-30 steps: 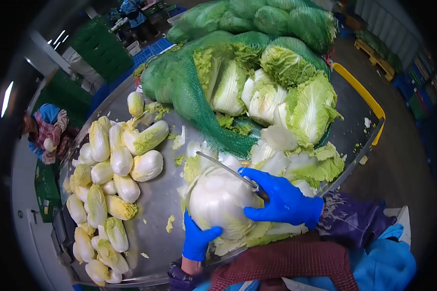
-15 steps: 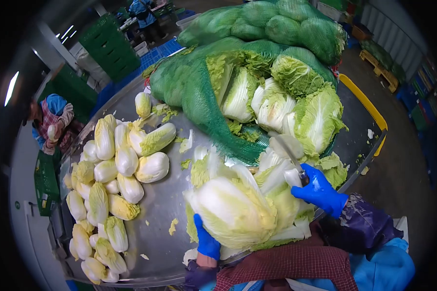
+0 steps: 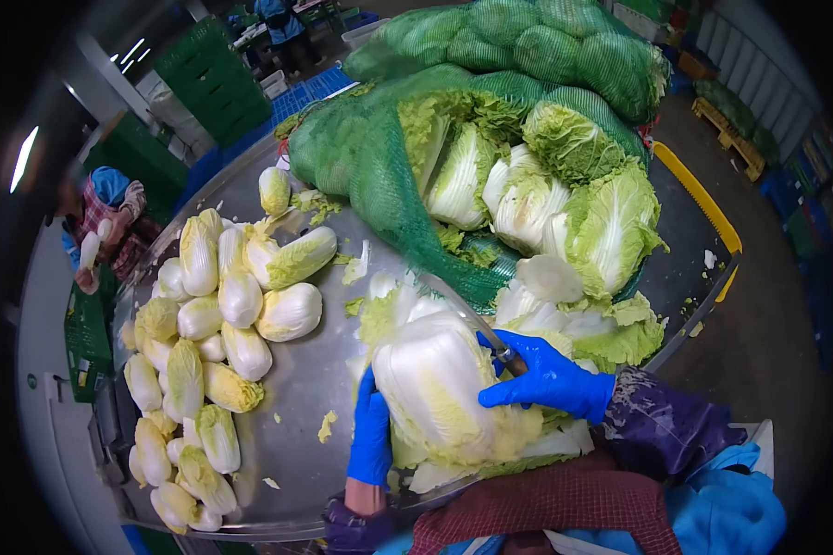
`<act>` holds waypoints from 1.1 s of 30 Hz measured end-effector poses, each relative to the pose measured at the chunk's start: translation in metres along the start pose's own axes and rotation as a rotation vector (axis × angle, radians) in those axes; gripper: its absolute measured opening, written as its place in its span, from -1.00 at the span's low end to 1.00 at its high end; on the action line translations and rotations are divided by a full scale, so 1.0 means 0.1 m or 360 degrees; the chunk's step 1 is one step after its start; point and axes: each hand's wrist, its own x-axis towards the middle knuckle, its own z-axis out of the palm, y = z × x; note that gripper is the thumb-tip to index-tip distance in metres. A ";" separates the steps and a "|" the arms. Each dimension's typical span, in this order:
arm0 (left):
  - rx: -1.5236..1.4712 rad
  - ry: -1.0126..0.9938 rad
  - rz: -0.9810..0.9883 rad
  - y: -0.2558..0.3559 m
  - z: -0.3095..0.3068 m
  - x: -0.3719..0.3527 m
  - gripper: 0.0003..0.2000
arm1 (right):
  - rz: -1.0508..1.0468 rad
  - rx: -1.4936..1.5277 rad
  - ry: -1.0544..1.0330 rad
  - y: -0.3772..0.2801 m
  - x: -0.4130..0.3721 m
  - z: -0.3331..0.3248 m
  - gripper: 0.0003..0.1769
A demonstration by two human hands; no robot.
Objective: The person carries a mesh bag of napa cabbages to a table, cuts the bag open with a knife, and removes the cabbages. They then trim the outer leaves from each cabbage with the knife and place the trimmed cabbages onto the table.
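A large napa cabbage [image 3: 435, 370] lies at the table's front edge, its pale base turned away from me. My left hand [image 3: 371, 435], in a blue glove, grips its left side. My right hand [image 3: 551, 377], also gloved in blue, is closed round the handle of a knife [image 3: 507, 355]. The knife's blurred blade points up and left, just beyond the cabbage's far end; whether it touches cannot be made out. Loose outer leaves [image 3: 611, 338] lie to the right, with a round cut-off stem end [image 3: 550, 278] on top.
Several trimmed cabbage hearts [image 3: 241, 301] are heaped on the left of the metal table [image 3: 296, 416]. A torn green mesh bag [image 3: 361, 176] spills whole cabbages, and another full bag [image 3: 500, 46] lies behind. A yellow handle [image 3: 699, 199] edges the right. A co-worker [image 3: 106, 217] stands left.
The knife and my right hand have moved left and down, leaving the cut-off stem end on the leaves. My left hand has shifted up and left, and the cabbage has turned.
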 end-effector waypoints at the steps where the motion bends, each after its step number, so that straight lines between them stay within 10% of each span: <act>1: -0.0008 0.0004 -0.0008 -0.02 0.03 0.00 -0.12 | -0.0331 -0.0022 0.0131 0.20 0.08 0.04 -0.21; 16: -0.0054 0.0296 0.0048 0.02 0.43 -0.24 -0.28 | -0.0907 -0.0622 0.0783 0.40 0.10 0.29 -0.45; 20: 0.0431 0.0105 0.0352 -0.04 0.39 -0.30 -0.24 | -0.0600 -0.0728 0.0916 0.59 0.35 0.01 -0.65; 27: -0.0508 0.0451 0.0434 -0.29 0.16 -0.17 -0.30 | -0.0565 -0.0640 0.0883 0.61 0.41 -0.01 -0.60; 33: 0.0178 0.0493 0.0593 -0.53 0.04 -0.21 -0.29 | -0.0603 -0.0823 0.0505 0.37 0.28 0.43 -0.60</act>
